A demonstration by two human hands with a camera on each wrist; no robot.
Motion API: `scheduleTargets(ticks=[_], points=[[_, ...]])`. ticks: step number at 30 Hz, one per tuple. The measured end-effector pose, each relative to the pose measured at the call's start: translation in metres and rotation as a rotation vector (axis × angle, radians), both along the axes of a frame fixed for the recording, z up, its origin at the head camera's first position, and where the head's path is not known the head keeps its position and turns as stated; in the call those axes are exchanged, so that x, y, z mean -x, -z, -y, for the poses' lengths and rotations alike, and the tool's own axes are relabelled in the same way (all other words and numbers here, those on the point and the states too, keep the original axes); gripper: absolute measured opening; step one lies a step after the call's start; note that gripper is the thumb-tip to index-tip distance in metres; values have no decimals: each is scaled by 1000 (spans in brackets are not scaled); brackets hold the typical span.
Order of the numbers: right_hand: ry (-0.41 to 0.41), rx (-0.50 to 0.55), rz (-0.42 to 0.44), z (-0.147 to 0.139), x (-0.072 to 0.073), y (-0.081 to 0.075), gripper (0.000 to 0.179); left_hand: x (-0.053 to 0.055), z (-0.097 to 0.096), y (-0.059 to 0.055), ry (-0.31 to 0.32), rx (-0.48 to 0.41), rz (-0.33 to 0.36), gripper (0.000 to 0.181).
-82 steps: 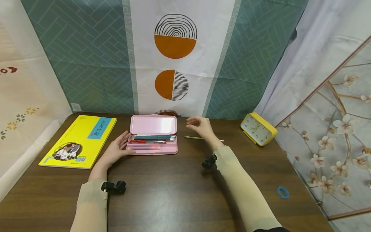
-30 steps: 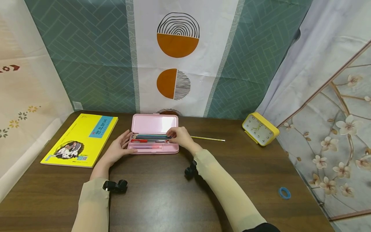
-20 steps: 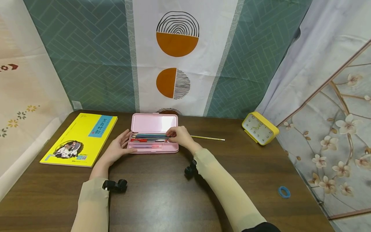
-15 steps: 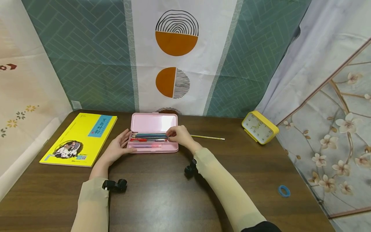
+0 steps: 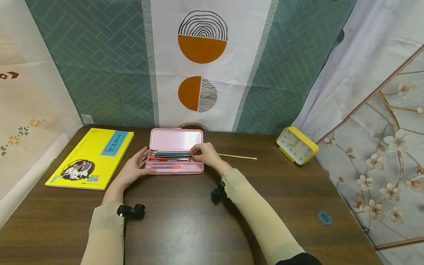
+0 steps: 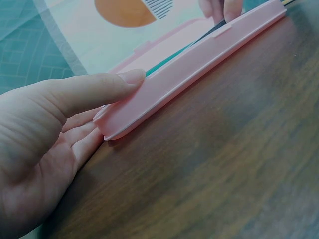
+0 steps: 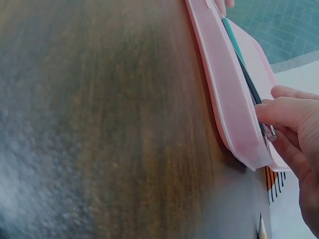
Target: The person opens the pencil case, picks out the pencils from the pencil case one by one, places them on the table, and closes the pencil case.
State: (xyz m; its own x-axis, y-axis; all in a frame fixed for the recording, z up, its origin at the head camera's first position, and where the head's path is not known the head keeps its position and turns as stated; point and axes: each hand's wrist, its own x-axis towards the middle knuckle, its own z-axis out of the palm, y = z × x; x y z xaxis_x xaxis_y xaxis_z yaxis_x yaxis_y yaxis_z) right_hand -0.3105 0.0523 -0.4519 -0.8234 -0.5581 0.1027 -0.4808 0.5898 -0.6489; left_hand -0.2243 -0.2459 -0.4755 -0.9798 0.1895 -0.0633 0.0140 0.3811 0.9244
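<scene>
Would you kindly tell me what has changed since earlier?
The right hand has moved left, from over the yellow pencil to the right end of the pink case, where it grips a dark pencil. The left hand stays at the case's left end; book, clock and blue ring look unmoved.

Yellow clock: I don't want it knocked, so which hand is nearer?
Right. The right hand is at the right end of the pink case, left of the yellow clock; the left hand is farther, at the case's left end.
</scene>
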Motion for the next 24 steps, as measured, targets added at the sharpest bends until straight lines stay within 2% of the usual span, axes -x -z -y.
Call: scheduleTargets(ticks=[12,24], points=[[-26,-36,-19,-5,0,-9,17,-3,0,-3,5,-16,3,105],[-38,-57,-107,-16,-4,-21,17,-1,0,-1,8,-8,-8,104]])
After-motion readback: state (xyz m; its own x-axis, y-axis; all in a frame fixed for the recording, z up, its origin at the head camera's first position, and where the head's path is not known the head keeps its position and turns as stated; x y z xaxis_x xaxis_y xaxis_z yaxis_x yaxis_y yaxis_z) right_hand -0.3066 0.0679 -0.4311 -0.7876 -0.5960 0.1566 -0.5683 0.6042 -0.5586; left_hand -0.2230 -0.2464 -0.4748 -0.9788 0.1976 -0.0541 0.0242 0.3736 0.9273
